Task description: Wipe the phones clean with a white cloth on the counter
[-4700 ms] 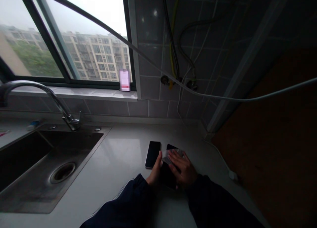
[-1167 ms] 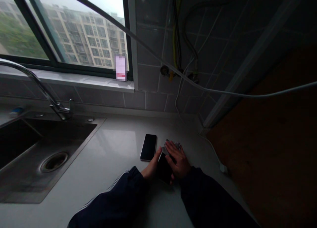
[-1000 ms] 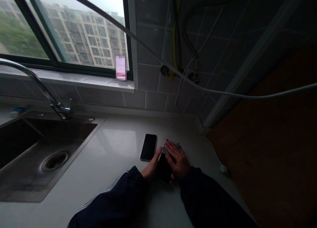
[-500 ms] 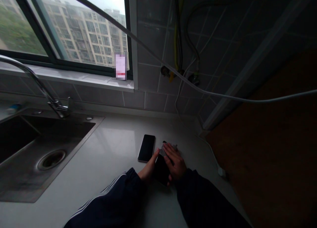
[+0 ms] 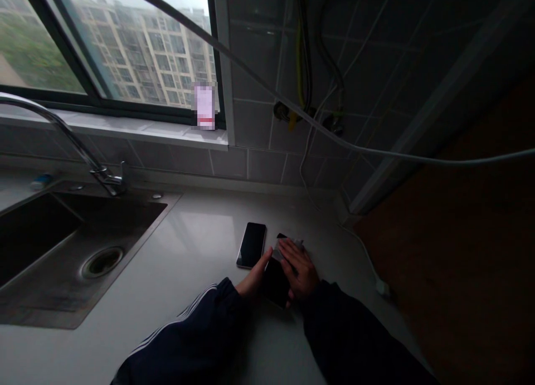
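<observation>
A dark smartphone (image 5: 276, 284) is held in my left hand (image 5: 253, 279), whose thumb lies along its left edge. The rest of that hand's fingers are mostly hidden beneath the phone. Pressed over the upper part of the screen, my right hand (image 5: 301, 269) holds a thin, pale, crumpled wipe (image 5: 276, 250), which peeks out around the fingertips. To the left of the held phone, a second smartphone (image 5: 251, 244) rests flat on the white countertop (image 5: 200, 251), its dark screen facing up.
At left is a steel sink (image 5: 137, 229) with a curved faucet (image 5: 79, 145). A pale cable (image 5: 376, 152) hangs across the view, and a white plug (image 5: 382, 287) sits near the counter's right edge. A blurred pinkish box (image 5: 204, 103) stands on the windowsill.
The view has shifted slightly, so the sink and counter appear farther right. Both hands stay on the phone, with the wipe still under my right fingers near its top.
</observation>
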Motion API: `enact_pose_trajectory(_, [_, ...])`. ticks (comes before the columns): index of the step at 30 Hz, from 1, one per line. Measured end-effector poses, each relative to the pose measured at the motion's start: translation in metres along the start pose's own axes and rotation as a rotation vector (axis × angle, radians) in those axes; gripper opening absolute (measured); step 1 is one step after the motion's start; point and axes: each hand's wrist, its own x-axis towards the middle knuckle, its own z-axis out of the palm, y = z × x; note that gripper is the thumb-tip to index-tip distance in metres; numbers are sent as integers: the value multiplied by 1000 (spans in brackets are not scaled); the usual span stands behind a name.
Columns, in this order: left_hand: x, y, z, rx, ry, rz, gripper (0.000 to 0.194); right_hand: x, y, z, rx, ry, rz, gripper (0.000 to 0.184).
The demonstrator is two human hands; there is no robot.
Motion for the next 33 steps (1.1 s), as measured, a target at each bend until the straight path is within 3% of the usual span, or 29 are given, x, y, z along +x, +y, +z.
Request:
enact_pose_trajectory(3, [-4,3,8,40,71,-41,85,0,0,0,5,-15,5,40])
enact_pose_trajectory(8, [-7,7,16,39,85,30,76,4,-4,0,22,-35,82,38])
enact_pose_trajectory(15, [-6,8,5,122,-50,-11,90,9,4,-6,35,-20,135,38])
enact_pose_trajectory(20, [-6,9,4,98,-43,19,93,10,4,-17,133,63,43,28])
enact_pose_trajectory(22, [-6,10,7,62,10,51,90,9,-2,-21,191,73,-14,27])
enact_pose_trajectory(27, [-4,12,16,-50,205,166,72,2,-22,-24,266,-46,-139,23])
enact_pose_trajectory(33, [-3,4,9,-84,70,158,75,0,-12,-21,129,-174,-150,44])
